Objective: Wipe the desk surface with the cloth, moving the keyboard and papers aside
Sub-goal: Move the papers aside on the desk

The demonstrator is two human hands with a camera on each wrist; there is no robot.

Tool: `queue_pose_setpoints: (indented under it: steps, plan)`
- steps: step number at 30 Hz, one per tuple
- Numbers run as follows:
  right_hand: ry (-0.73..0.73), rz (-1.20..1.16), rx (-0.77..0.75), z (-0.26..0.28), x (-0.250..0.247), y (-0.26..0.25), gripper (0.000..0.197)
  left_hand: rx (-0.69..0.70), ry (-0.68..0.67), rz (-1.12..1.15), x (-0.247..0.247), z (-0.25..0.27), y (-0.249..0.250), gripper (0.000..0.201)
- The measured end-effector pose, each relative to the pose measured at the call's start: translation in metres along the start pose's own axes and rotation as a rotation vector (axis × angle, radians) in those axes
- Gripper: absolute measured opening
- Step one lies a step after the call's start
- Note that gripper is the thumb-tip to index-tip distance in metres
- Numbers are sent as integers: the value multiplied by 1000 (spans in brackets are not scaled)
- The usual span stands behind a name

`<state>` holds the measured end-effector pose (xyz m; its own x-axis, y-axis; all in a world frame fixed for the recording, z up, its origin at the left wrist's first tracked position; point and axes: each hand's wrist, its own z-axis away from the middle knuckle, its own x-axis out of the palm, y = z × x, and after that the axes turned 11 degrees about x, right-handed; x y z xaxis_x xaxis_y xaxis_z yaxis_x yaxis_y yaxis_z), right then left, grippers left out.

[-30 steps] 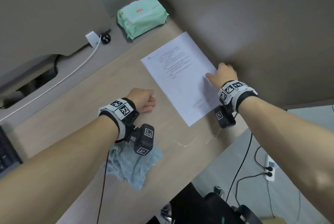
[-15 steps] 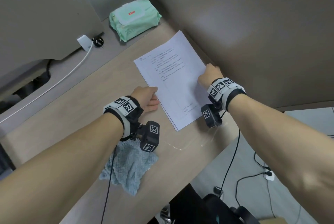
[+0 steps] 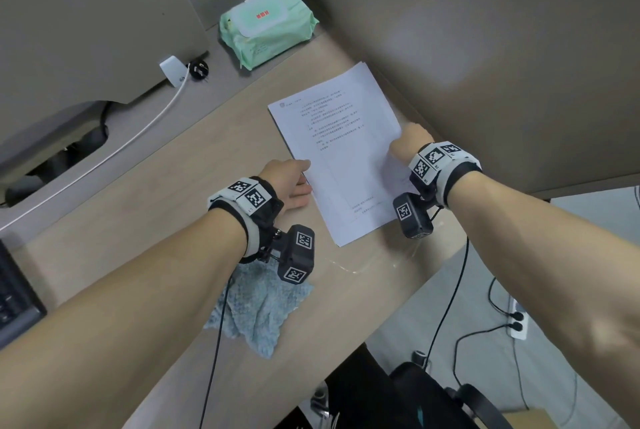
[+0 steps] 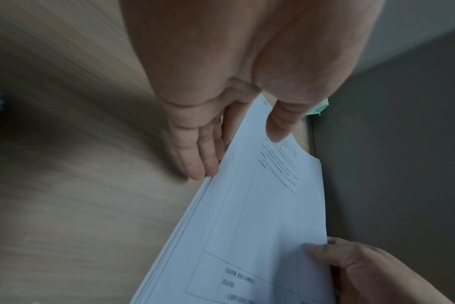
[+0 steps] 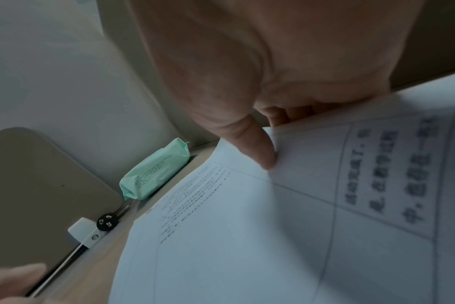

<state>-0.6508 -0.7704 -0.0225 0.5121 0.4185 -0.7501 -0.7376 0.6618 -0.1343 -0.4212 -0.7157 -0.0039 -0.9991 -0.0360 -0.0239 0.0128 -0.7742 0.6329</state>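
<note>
A stack of white printed papers [image 3: 343, 158] lies slanted on the wooden desk [image 3: 156, 193], close to the right partition. My left hand [image 3: 304, 182] is at the stack's left edge. In the left wrist view its thumb [image 4: 279, 127] lies on top of the papers [image 4: 247, 226] and its fingers [image 4: 200, 158] run along and under the edge. My right hand [image 3: 398, 148] pinches the right edge, thumb [image 5: 260, 152] on top, and that side is raised. The blue-grey cloth [image 3: 256, 310] lies crumpled on the desk under my left forearm. A corner of the dark keyboard [image 3: 14, 297] shows at far left.
A green pack of wipes [image 3: 266, 30] sits in the far corner. A white charger [image 3: 171, 70] with its cable and a black plug [image 3: 198, 70] lie beside the grey panel. The partition [image 3: 485, 47] walls off the right side. The desk's front edge runs diagonally, with a chair and floor cables below.
My left hand slid right from the bare desk to the papers' left edge. My right hand went from resting on the sheet to pinching its right edge, which lifted.
</note>
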Motion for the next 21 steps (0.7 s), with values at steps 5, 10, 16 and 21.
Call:
queue_pose_setpoints:
  steps: [5, 10, 16, 21]
  plan:
    - [50, 34, -79, 17, 0, -4, 14, -8, 22, -15, -11, 7, -5, 20]
    - [20, -97, -311, 50, 2, -19, 24, 24, 116, -21, -38, 19, -8, 28]
    - [-48, -264, -480, 105, 8, -66, 21, 108, 182, 76, -107, 49, -8, 28]
    - [-190, -253, -543, 152, 37, -100, 37, 213, 222, 162, -170, 81, -16, 19]
